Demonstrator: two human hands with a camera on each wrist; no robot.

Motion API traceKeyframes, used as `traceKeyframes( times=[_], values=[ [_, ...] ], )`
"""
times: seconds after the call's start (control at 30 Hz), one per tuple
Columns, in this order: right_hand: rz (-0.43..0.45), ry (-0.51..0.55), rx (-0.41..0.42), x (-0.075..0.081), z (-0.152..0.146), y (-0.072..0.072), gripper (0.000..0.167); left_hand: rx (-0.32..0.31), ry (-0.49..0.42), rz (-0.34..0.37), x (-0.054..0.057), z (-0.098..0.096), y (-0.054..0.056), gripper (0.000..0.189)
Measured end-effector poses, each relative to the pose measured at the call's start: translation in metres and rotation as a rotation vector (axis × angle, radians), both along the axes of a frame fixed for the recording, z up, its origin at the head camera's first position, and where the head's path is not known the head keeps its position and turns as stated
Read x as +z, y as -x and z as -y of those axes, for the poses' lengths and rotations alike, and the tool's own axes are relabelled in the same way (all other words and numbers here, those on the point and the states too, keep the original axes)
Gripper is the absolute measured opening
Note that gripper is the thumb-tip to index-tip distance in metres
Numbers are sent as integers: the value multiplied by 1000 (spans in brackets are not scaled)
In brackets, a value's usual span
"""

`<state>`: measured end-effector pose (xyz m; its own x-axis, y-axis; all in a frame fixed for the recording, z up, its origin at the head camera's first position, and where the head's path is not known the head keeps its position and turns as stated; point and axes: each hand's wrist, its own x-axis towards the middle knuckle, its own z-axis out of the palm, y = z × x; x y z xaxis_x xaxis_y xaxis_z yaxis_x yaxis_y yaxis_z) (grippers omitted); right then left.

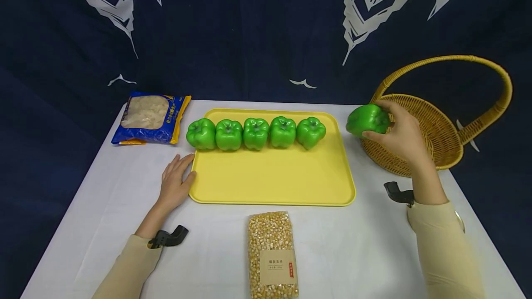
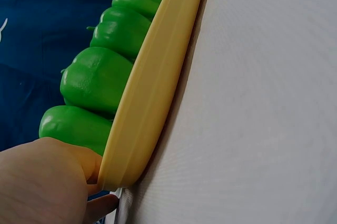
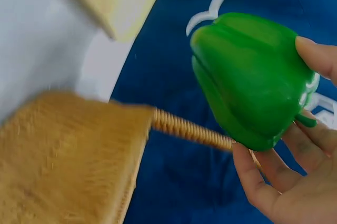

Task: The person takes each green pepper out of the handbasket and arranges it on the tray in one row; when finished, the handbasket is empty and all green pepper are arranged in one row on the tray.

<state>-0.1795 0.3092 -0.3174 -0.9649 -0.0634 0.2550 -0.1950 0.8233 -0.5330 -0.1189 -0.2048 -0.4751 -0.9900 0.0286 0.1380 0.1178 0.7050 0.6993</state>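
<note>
In the head view my right hand (image 1: 399,128) holds a green bell pepper (image 1: 367,119) above the near-left rim of the wicker basket (image 1: 446,142). Thumb and fingers grip the stem end of this pepper (image 3: 253,76) in the right wrist view. Several more green peppers (image 1: 256,133) stand in a row along the far side of a yellow tray (image 1: 270,176). My left hand (image 1: 175,183) rests at the tray's left edge, its fingers extended and the thumb touching the rim. Part of that hand is hidden in the left wrist view.
A blue and yellow food bag (image 1: 149,119) lies at the back left of the white table (image 1: 199,253). In front of the tray is a clear pack of corn kernels (image 1: 272,243). The basket's tall handle (image 1: 469,58) arches up at the right. A dark patterned cloth (image 1: 249,36) hangs behind.
</note>
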Motion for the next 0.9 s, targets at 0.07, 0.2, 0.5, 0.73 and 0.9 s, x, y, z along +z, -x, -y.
traceKeyframes(
  times=[0.07, 0.2, 0.5, 0.73, 0.9],
  values=[
    [49, -24, 35, -4, 9, 5, 77, -2, 2, -8, 0, -1, 0, 50],
    [127, -79, 99, -13, 21, 15, 75, -4, -1, -27, 0, -2, -1, 50],
    [190, -133, 190, -34, 31, 38, 71, -5, 0, -4, 3, -3, -3, 51],
    [215, -172, 231, -41, 34, 42, 71, -7, -3, -13, 2, -3, -2, 50],
    [218, -175, 217, -43, 34, 41, 76, -9, -4, -22, 3, -4, -1, 50]
  ],
)
